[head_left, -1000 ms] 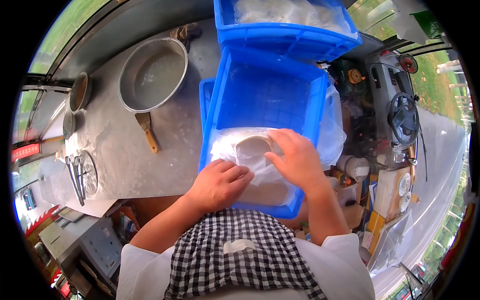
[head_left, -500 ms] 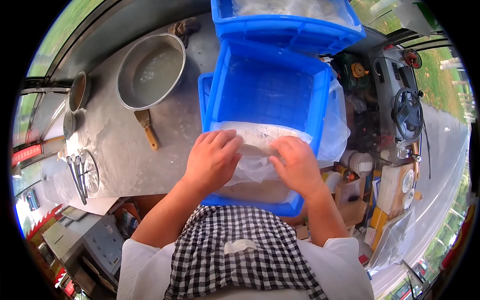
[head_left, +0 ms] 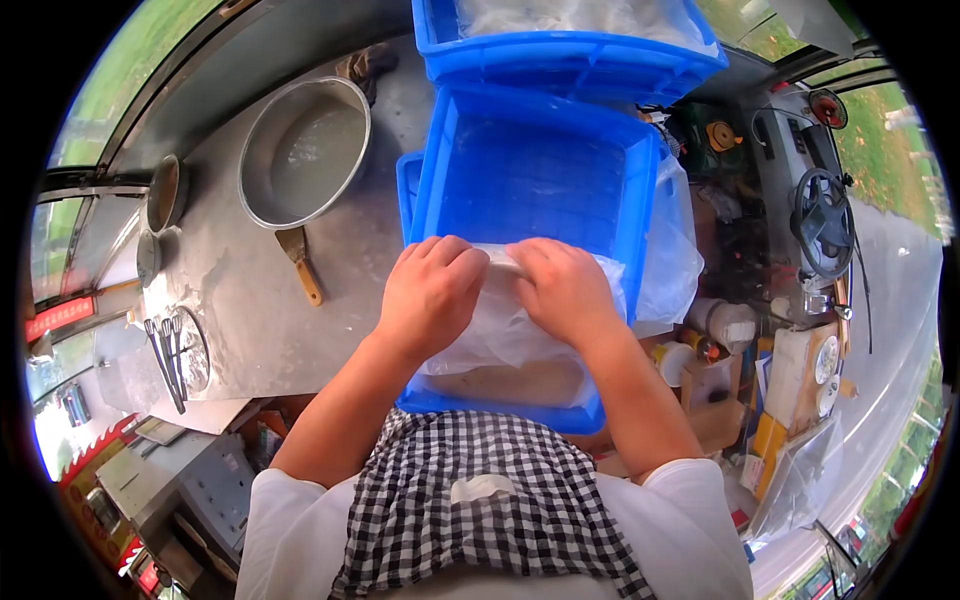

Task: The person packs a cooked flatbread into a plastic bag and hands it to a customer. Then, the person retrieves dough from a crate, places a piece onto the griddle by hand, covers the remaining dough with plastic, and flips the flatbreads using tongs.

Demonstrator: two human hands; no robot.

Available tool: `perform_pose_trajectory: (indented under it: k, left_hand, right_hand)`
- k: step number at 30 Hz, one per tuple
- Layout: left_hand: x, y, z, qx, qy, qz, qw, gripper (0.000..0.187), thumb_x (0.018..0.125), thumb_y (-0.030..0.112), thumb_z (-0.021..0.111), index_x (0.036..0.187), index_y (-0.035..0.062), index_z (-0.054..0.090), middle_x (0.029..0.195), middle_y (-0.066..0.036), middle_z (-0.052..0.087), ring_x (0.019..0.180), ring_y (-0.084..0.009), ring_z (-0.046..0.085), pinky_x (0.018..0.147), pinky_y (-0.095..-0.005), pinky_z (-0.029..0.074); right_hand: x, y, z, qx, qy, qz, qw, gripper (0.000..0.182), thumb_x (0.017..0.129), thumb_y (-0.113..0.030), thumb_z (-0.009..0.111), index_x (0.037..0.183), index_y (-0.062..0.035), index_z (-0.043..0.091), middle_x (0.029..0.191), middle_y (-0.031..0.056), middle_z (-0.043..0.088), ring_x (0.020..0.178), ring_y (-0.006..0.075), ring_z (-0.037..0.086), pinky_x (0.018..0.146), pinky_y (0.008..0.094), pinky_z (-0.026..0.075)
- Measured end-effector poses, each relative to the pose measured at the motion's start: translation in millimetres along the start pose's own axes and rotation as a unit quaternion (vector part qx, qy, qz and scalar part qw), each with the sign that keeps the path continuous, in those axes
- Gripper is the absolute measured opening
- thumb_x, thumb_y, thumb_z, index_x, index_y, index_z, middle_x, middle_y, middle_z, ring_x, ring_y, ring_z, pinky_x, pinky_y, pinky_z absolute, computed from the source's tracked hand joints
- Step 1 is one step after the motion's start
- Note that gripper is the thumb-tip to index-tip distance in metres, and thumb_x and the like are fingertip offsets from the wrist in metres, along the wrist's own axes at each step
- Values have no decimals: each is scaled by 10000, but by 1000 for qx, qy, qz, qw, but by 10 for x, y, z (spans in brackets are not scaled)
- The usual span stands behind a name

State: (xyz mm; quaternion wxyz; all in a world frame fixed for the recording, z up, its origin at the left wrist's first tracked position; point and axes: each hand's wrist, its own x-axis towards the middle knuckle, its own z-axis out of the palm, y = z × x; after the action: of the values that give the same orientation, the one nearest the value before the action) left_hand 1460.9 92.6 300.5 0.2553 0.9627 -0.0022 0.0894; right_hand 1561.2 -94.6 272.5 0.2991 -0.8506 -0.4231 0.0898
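A thin, translucent plastic sheet (head_left: 495, 325) hangs in folds over the near end of a blue crate (head_left: 435, 150). My left hand (head_left: 433, 295) and my right hand (head_left: 562, 290) grip its far edge side by side, fingers curled, with a narrow whitish strip showing between them. Whatever lies inside the folded edge is hidden by my fingers. Below the sheet, a pale flat layer (head_left: 510, 383) shows in the near part of the crate. The far part of the crate shows its bare, wet-looking blue bottom.
Another blue crate (head_left: 570, 58) with plastic-covered contents stands beyond. On the metal table (head_left: 280, 340) to the left are a large metal basin (head_left: 305, 150) with cloudy liquid, a scraper (head_left: 300, 268) with a wooden handle, and several metal tools (head_left: 168, 355). A steering wheel (head_left: 823, 222) is at right.
Both hands have moved closer together and slightly away from me, drawing up the plastic's far edge. The pale speckled surface seen between them earlier is now mostly covered.
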Motion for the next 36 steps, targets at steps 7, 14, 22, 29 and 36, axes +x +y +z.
perform_pose_trajectory:
  k: [7, 14, 22, 29, 36]
  left_hand:
    - [70, -44, -277, -74, 1, -15, 997, 430, 800, 141, 816, 1210, 97, 692, 1168, -72, 698, 1082, -297, 651, 940, -419, 520]
    - [215, -246, -252, -203, -7, -77, 976, 183, 896, 9, 709, 1073, 30, 750, 948, -108, 727, 814, -197, 693, 721, -297, 546]
    - [363, -198, -244, -374, -68, -283, 881, 167, 948, 113, 692, 1078, 14, 724, 866, -42, 702, 797, -118, 642, 704, -291, 521]
    - [364, -245, -262, -361, -80, -260, 892, 138, 902, 112, 779, 926, 21, 678, 811, 31, 630, 755, -46, 540, 672, -223, 438]
    - [342, -219, -283, -365, -107, -253, 890, 224, 886, 191, 787, 856, 34, 629, 759, 22, 595, 715, -59, 509, 634, -252, 432]
  right_hand:
    - [224, -21, -335, 95, -54, 109, 988, 162, 943, -182, 603, 1049, -87, 681, 1006, 157, 717, 909, 371, 684, 796, 480, 540]
    - [350, 80, -489, 218, -120, 158, 956, 287, 967, -252, 640, 1165, -50, 693, 1053, 180, 726, 957, 365, 692, 862, 416, 543]
    - [329, -41, -590, 200, 23, 12, 979, 374, 931, -261, 727, 1189, 8, 685, 1155, 181, 703, 1104, 343, 662, 960, 393, 513]
    - [347, 43, -505, 156, 51, 11, 986, 192, 857, -148, 766, 1002, -34, 712, 981, 134, 708, 917, 344, 670, 800, 445, 522]
    - [557, -103, -657, 55, 187, 50, 980, 125, 846, -148, 775, 903, -65, 700, 812, 102, 669, 791, 316, 667, 704, 425, 512]
